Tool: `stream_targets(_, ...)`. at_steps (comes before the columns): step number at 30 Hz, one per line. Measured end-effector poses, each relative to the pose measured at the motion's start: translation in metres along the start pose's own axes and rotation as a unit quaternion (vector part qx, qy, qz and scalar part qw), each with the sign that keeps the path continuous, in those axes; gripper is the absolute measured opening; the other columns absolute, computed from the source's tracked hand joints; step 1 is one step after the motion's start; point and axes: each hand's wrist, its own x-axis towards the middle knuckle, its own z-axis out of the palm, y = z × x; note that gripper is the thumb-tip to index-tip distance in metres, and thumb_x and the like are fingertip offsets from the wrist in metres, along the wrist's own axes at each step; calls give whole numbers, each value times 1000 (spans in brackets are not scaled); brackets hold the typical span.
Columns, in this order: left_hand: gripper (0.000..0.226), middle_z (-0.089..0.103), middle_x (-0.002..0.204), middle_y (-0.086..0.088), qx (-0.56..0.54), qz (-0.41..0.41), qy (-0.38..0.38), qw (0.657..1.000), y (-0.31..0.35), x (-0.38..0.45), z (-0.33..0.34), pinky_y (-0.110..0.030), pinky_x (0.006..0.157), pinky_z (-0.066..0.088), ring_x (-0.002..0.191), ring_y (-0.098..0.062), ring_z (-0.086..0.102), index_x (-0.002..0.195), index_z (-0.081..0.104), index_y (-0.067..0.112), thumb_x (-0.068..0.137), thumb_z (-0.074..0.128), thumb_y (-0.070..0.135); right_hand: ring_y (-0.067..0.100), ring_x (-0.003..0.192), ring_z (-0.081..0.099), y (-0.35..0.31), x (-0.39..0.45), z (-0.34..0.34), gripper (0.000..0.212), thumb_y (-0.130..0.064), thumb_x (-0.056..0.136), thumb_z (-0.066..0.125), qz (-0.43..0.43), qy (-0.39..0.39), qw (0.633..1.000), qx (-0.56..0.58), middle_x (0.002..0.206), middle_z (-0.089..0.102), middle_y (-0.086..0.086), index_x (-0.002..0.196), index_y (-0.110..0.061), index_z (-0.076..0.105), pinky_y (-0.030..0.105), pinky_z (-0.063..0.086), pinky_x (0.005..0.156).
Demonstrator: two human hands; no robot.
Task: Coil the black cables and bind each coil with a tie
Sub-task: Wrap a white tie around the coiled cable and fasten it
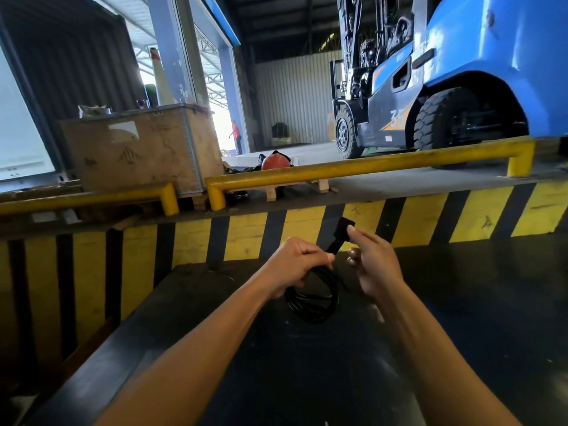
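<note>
My left hand (294, 265) is closed around the top of a coiled black cable (312, 302), whose loops hang below my fist above a dark table top (461, 302). A flat black strap tie (339, 235) rises from the coil at my left thumb, up and to the right. My right hand (373, 262) pinches the strap's upper end between thumb and forefinger. The part of the coil inside my left fist is hidden.
Beyond the table stands a yellow-and-black striped dock wall (307, 229) with yellow guard rails (368, 166) on top. A blue forklift (445, 87) is parked at the upper right. At the upper left sits a wooden crate (138, 149), with a person in red (236, 136) far behind it.
</note>
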Motion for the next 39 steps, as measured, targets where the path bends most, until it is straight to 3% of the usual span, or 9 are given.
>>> stream_targets(3, 25, 54, 50, 7, -16, -15, 3, 1000, -3, 0, 0, -16, 38, 29, 39, -3, 41, 72, 71, 12, 91, 61, 25, 11, 67, 63, 1, -3, -3, 15, -26, 91, 58, -80, -55, 991, -96, 64, 66, -6, 82, -18, 68, 26, 49, 63)
stream_targets(8, 26, 46, 60, -9, -77, -34, 23, 996, -10, 1, -5, -19, 37, 25, 41, -8, 33, 79, 71, 5, 88, 65, 29, 10, 73, 70, -9, 0, -16, 8, -19, 89, 60, -174, -78, 957, -216, 76, 72, 4, 85, -15, 66, 25, 54, 68)
stream_targets(13, 21, 53, 54, 2, -102, -32, 5, 994, -14, 0, -5, -17, 37, 27, 39, -5, 37, 75, 72, 12, 88, 64, 26, 7, 76, 71, -10, -6, -17, 11, -11, 84, 66, -196, -152, 918, -310, 83, 73, 2, 94, -15, 62, 24, 57, 68)
stream_targets(18, 26, 50, 61, -9, -116, -29, 11, 993, -12, -3, -6, -19, 37, 24, 40, -8, 34, 80, 73, 7, 82, 69, 33, 10, 78, 70, -11, -3, -21, 11, -11, 85, 64, -213, -119, 918, -313, 88, 70, 1, 95, -17, 62, 29, 57, 72)
stream_targets(24, 21, 52, 52, 3, -194, -12, 36, 980, -12, -7, -10, -17, 35, 24, 37, -6, 34, 63, 66, 15, 77, 69, 30, -6, 76, 57, -3, -3, -22, 17, -15, 83, 66, -314, -75, 818, -476, 79, 59, -17, 88, -29, 57, 11, 43, 64)
stream_targets(27, 24, 48, 52, -3, -216, 5, 53, 975, -8, -6, -8, -19, 36, 23, 38, -8, 34, 62, 61, 10, 79, 68, 24, -9, 74, 55, 3, -6, -17, 19, -16, 82, 67, -323, -91, 793, -509, 75, 55, -20, 88, -31, 58, 10, 42, 62)
stream_targets(30, 25, 47, 51, -2, -217, 21, 82, 972, -6, -4, -7, -20, 36, 22, 38, -8, 36, 63, 59, 7, 87, 63, 15, -5, 78, 60, -3, -10, -13, 21, -14, 82, 67, -298, -174, 812, -471, 79, 62, -17, 86, -32, 59, 14, 46, 68)
stream_targets(33, 30, 50, 50, 2, -215, 32, 110, 970, -7, -2, -6, -18, 35, 24, 38, -6, 40, 59, 63, 14, 89, 61, 13, 8, 86, 67, -14, -11, -12, 18, -6, 87, 58, -208, -309, 851, -371, 91, 70, -1, 94, -22, 64, 25, 55, 78)
stream_targets(39, 16, 59, 61, 0, -150, 42, 120, 981, -6, -1, -1, -17, 37, 32, 47, -11, 48, 75, 66, 13, 90, 61, 17, 16, 85, 69, -24, -15, -13, 17, -13, 91, 55, -121, -320, 910, -234, 88, 73, 5, 103, -16, 67, 19, 54, 72)
